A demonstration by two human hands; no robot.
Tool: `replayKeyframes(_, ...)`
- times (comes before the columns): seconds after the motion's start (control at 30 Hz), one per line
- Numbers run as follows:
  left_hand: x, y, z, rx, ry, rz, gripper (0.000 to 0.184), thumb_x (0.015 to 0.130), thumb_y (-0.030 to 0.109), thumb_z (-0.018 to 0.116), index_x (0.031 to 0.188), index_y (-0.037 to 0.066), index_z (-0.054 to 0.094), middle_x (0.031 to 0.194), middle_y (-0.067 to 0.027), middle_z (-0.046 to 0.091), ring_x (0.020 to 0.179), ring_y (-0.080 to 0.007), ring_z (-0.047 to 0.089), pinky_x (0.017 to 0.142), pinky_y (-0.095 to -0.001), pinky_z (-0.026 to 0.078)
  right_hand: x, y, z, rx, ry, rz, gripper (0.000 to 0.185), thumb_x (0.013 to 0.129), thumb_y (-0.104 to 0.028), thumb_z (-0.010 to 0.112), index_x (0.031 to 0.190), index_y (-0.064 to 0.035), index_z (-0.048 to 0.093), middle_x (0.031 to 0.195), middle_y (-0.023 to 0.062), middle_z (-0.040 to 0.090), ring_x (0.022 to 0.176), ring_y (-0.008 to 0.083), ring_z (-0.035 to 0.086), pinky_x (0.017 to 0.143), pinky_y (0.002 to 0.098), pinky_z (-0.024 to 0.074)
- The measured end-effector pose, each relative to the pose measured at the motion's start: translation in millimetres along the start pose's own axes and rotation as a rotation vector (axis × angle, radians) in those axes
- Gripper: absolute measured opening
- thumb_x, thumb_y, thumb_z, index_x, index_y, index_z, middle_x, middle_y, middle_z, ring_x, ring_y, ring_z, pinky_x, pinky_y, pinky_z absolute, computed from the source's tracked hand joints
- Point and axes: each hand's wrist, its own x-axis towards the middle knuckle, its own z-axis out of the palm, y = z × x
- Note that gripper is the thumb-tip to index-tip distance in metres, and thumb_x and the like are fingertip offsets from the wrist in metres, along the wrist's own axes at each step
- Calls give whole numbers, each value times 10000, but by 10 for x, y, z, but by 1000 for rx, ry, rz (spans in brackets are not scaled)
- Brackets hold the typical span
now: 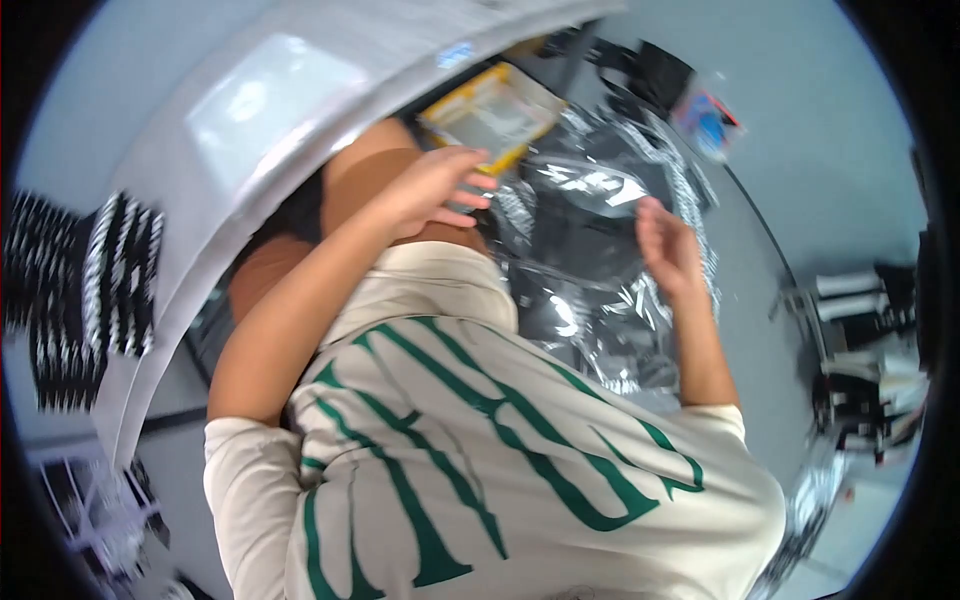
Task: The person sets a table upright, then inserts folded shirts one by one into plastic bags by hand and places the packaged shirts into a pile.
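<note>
Shirt (480,460) in cream with green lettering (545,455) sits nearest, and past it the empty hands are well apart: the left hand (440,195) loosely spread beside the thigh (365,180), the right hand (672,245) over black, clear-wrapped packages (585,235) on that side, touching or not I cannot tell. Farther off, a yellow-edged box (513,157) lies between the packages and the white table (400,35).

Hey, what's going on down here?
A person is reaching down beside a white table. Their right hand is over dark packages in clear plastic, though whether it touches them is hard to tell. Their left hand has its fingers spread, apparently holding nothing, near a yellow-rimmed tray.
</note>
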Motion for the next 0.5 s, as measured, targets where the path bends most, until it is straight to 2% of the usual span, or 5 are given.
replayKeyframes(0.13,-729,215,-366,236,71,291,441,954,384,583,1262,70,559,1094,-41,648,961,-150,613,836,-324,513,286,-430,-116,-247,197,-298,334,975,-132,559,1284,-19,504,1269,146,608,1117,271,622,910,383,566)
replayKeyframes(0.27,-1812,178,-655,527,608,733,305,949,232,627,1162,14,628,975,-59,684,886,-118,626,811,-278,499,570,-760,-337,-438,273,-600,441,1020,-214,494,1410,-17,437,1391,140,525,1106,316,624,875,385,540)
replayKeyframes(0.4,-2796,-136,-1259,432,1146,832,234,965,206,603,1098,20,651,924,-57,691,816,-100,620,743,-256,498,932,-347,-748,-590,327,-706,324,1007,-241,524,1228,-8,564,1039,96,681,823,235,687,670,283,552)
replayKeyframes(0.47,-3297,-336,-1588,268,1420,894,217,971,213,597,1088,35,638,924,-49,677,792,-93,605,690,-247,495,1482,-74,-1581,-432,-30,-378,259,978,-302,574,1037,-50,591,866,56,645,682,205,638,597,287,544)
replayKeyframes(0.5,-3507,-467,-1750,143,1553,917,213,973,220,595,1089,45,628,926,-43,667,780,-93,597,667,-245,493,1600,235,-1749,-365,93,-238,265,953,-357,602,927,-95,568,756,30,579,588,190,575,538,301,531)
